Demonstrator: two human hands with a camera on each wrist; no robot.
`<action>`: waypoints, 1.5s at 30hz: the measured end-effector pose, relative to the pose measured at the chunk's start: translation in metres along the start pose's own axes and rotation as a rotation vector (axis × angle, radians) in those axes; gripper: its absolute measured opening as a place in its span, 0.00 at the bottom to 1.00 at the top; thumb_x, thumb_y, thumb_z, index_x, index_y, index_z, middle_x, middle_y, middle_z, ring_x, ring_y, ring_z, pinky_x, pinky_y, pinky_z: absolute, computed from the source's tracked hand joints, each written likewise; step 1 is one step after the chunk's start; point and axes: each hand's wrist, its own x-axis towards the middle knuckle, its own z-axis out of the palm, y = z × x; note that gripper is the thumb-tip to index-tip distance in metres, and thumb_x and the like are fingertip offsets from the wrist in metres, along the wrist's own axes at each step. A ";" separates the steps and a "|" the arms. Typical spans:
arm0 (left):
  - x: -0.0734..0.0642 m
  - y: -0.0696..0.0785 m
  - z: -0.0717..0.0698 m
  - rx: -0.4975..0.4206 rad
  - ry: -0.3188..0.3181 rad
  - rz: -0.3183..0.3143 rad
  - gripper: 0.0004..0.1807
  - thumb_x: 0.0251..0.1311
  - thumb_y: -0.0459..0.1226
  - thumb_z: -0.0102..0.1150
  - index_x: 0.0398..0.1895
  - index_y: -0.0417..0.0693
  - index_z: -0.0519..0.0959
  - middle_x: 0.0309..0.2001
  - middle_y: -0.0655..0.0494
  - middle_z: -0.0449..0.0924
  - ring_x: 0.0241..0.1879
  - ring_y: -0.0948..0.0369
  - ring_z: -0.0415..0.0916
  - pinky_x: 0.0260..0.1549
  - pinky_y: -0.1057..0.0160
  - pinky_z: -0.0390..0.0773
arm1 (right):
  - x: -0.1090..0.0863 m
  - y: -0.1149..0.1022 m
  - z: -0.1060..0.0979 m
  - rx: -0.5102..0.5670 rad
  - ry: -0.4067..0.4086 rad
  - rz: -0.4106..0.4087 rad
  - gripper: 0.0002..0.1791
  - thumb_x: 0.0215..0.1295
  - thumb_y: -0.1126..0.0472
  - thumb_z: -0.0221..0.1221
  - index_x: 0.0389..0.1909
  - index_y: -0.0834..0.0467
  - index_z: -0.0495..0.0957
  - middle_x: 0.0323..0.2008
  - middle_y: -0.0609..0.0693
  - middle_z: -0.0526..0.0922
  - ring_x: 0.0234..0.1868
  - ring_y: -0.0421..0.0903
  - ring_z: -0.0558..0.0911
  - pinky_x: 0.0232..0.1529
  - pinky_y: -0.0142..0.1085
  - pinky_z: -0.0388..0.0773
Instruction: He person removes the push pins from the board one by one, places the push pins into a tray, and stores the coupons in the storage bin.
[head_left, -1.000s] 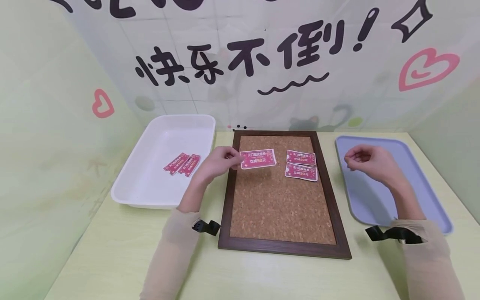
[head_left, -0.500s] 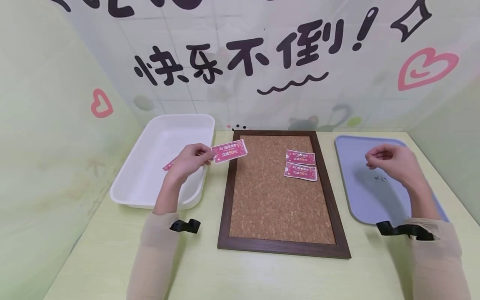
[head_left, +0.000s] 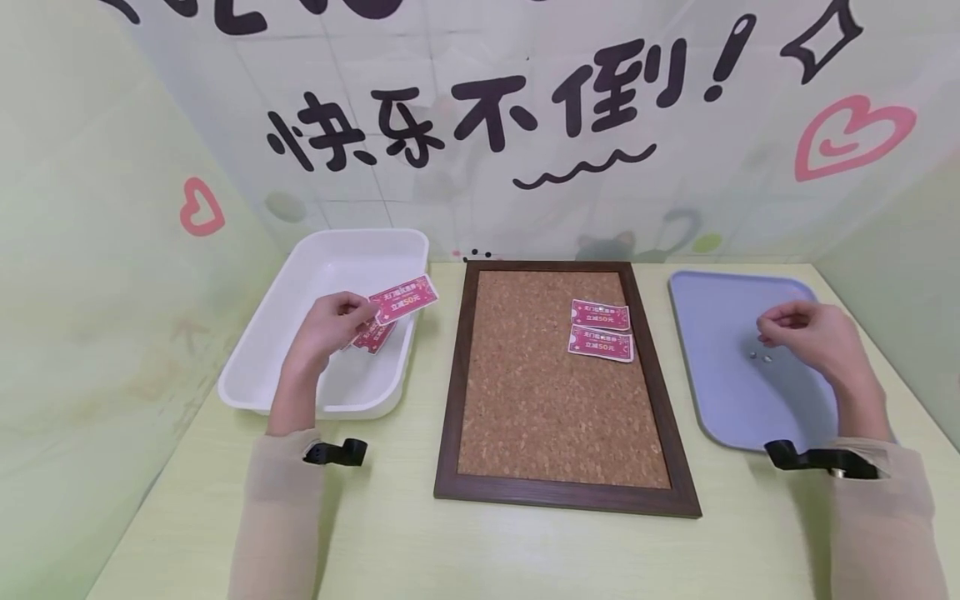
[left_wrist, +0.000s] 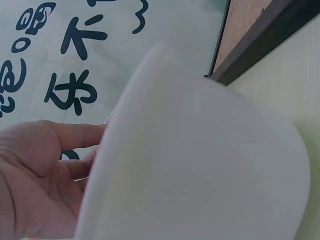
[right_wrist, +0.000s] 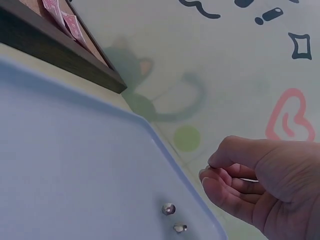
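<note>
My left hand (head_left: 324,329) pinches a pink coupon (head_left: 406,298) over the right side of the white tub (head_left: 251,392). Another coupon (head_left: 375,337) lies in the tub, partly covered by that hand. In the left wrist view, the tub's wall (left_wrist: 210,165) hides the fingertips. My right hand (head_left: 813,333) is above the blue tray (head_left: 723,408), thumb and index finger pinched on a tiny grey bit like a pushpin, mostly hidden. Below it on the tray are two silver pushpins (right_wrist: 168,208). An upper coupon (head_left: 600,315) and a lower coupon (head_left: 600,343) hang on the corkboard.
A dark-framed corkboard (head_left: 555,417) lies on the pale table (head_left: 540,558) between tub and tray. Behind stands a printed backdrop (head_left: 480,217) with large black characters. The tub's raised rim is the tallest edge near my left hand.
My left hand has carried the coupon leftward from above the corkboard to over the tub. My right hand has shifted right over the tray, and the two pushpins there have come into view.
</note>
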 end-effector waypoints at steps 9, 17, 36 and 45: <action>0.006 -0.025 -0.012 0.044 0.050 -0.104 0.21 0.74 0.40 0.54 0.56 0.29 0.74 0.46 0.41 0.75 0.42 0.52 0.72 0.42 0.56 0.76 | -0.001 0.013 -0.003 -0.062 -0.015 0.032 0.17 0.70 0.58 0.60 0.45 0.71 0.80 0.23 0.42 0.85 0.25 0.26 0.77 0.28 0.27 0.67; 0.013 -0.041 -0.019 0.053 0.063 -0.156 0.23 0.74 0.40 0.54 0.58 0.27 0.73 0.48 0.40 0.76 0.42 0.57 0.73 0.45 0.58 0.77 | -0.003 0.023 -0.003 -0.088 -0.039 0.049 0.20 0.71 0.55 0.60 0.45 0.72 0.79 0.24 0.43 0.84 0.25 0.28 0.76 0.28 0.25 0.67; 0.019 -0.059 -0.022 0.181 0.029 -0.302 0.19 0.71 0.40 0.56 0.53 0.30 0.76 0.34 0.51 0.80 0.38 0.57 0.72 0.41 0.60 0.69 | -0.004 0.033 -0.001 -0.129 -0.113 0.049 0.21 0.69 0.53 0.64 0.45 0.71 0.82 0.27 0.48 0.85 0.26 0.29 0.76 0.29 0.25 0.67; 0.018 -0.057 -0.021 0.211 0.001 -0.295 0.22 0.71 0.40 0.57 0.55 0.27 0.75 0.35 0.48 0.82 0.39 0.55 0.73 0.40 0.60 0.69 | -0.005 0.034 -0.003 -0.132 -0.128 0.062 0.22 0.67 0.50 0.66 0.45 0.69 0.83 0.28 0.46 0.86 0.27 0.30 0.77 0.29 0.25 0.68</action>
